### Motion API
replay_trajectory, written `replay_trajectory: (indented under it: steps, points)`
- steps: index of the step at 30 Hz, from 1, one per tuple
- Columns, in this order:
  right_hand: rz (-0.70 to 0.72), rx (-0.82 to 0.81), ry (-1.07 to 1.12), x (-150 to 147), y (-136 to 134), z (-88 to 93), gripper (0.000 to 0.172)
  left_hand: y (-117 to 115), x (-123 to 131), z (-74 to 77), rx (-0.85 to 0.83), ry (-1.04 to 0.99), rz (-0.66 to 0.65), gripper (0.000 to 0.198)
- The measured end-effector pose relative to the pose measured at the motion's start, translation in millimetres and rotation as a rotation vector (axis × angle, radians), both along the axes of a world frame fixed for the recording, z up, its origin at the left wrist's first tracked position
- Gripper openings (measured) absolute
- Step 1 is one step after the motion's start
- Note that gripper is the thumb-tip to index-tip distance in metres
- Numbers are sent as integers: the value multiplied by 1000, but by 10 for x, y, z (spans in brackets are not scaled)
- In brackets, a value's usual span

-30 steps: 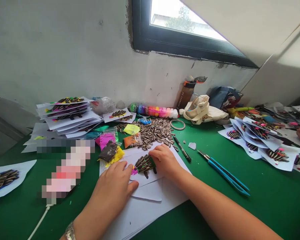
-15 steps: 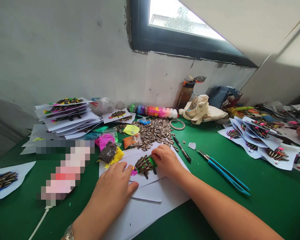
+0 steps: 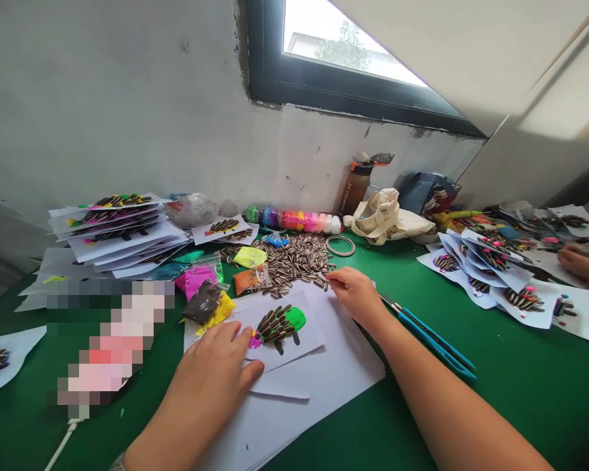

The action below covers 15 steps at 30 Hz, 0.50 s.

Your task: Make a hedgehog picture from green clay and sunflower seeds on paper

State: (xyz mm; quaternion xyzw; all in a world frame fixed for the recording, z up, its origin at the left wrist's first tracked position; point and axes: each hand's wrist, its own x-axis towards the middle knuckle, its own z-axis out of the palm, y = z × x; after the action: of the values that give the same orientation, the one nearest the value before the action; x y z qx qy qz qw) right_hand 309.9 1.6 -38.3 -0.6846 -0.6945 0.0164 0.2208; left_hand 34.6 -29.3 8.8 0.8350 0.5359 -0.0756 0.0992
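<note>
On white paper sheets (image 3: pixel 343 366) lies a card (image 3: pixel 309 333) bearing a green clay shape (image 3: pixel 295 319) with a pink end, partly covered in striped seeds. My left hand (image 3: pixel 220 366) rests on the card's left edge, fingers spread, fingertips by the pink clay. Beyond the card, my right hand (image 3: pixel 356 294) is at the near right edge of the loose seed pile (image 3: pixel 299 256). Its thumb and fingertips are pinched together at a seed; whether the seed is held is too small to tell.
Clay packets (image 3: pixel 249 279) lie left of the seeds. Blue tweezers (image 3: pixel 436 343) and a tape ring (image 3: pixel 340 246) are at the right. Stacked seed pictures (image 3: pixel 122 245) stand at the left, more (image 3: pixel 491 268) at the right. Another person's hand (image 3: pixel 582 265) shows at the far right.
My right hand has moved off the green clay, away from me and to the right, to the seed pile. My left hand has stayed on the card. The view has shifted slightly.
</note>
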Motion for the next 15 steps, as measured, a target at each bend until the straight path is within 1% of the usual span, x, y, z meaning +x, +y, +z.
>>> replay_trajectory:
  steps: [3,6,11,15]
  points:
    - [30,-46,-49,90,17,-53,25,1,-6,-3,2,-10,2,46]
    - [60,-77,-99,49,28,-93,26,6,-13,-8,-4,-17,4,45]
    - [34,-83,-177,-38,36,-106,22,8,-8,-7,-11,-16,10,46]
    - [4,-58,-215,-101,39,-121,22,-1,-4,5,-18,-13,13,45]
